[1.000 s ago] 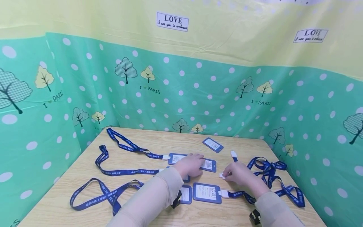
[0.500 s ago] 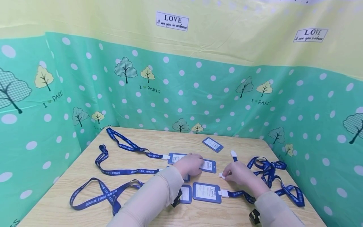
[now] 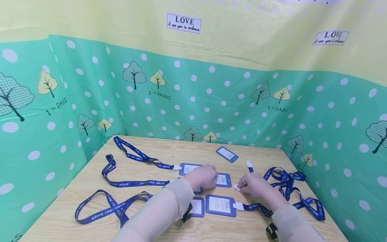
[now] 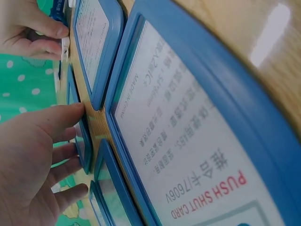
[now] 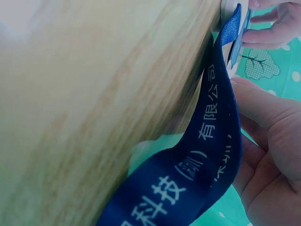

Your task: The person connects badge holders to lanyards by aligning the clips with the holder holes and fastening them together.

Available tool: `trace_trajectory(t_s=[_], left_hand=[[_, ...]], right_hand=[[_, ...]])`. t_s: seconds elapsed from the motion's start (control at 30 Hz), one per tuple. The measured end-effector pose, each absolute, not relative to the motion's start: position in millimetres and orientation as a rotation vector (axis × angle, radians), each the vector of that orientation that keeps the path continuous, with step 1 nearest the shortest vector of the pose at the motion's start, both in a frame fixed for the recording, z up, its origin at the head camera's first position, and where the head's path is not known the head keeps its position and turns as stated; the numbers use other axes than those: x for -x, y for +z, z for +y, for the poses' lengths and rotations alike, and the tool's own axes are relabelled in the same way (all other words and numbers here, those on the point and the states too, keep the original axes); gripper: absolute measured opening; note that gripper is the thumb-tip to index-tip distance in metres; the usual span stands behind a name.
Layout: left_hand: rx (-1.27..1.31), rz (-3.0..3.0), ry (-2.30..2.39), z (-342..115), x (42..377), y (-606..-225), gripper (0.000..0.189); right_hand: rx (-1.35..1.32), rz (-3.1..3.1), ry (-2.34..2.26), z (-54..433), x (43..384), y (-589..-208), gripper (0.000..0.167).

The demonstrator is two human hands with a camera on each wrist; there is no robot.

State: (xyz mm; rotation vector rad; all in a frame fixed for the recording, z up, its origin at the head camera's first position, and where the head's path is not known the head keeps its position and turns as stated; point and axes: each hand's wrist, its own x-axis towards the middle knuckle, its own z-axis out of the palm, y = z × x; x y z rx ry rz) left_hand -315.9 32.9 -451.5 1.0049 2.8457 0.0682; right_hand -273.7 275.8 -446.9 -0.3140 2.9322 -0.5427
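Observation:
In the head view my left hand point(image 3: 202, 176) grips a blue card holder point(image 3: 223, 180) by its left part, which the fingers cover. The left wrist view has the thumb on this card holder's near side point(image 4: 84, 141) and the fingers behind it. My right hand point(image 3: 255, 185) pinches a white lanyard clip point(image 3: 237, 187), just right of the holder and apart from it. That clip point(image 4: 65, 47) also shows between thumb and finger in the left wrist view. A dark blue lanyard strap point(image 5: 211, 127) hides part of my right hand point(image 5: 273, 150) in the right wrist view.
Lanyards with card holders lie to the left, one strap point(image 3: 102, 215) looped near the front. Another holder point(image 3: 220, 205) with its lanyard lies in front of the hands. A loose holder point(image 3: 227, 154) and a white clip point(image 3: 249, 164) lie behind; tangled straps point(image 3: 285, 181) lie right.
The card holder in my left hand has shifted slightly right and toward me, and the left fingers have closed up a little. My right hand keeps its place on the clip.

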Motion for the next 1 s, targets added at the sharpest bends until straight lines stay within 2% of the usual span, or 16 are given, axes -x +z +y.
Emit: trace_trajectory(t_s=[0.73,1.0], left_hand=[[-1.046,2.81,0.133,32,308,-453,0.038],[-1.053,2.784,0.166,31,305,-454,0.04]], right_hand=[[0.293,2.926,-0.54,274,273,-445,0.018],[0.309,2.926,-0.543,274,272,-444,0.018]])
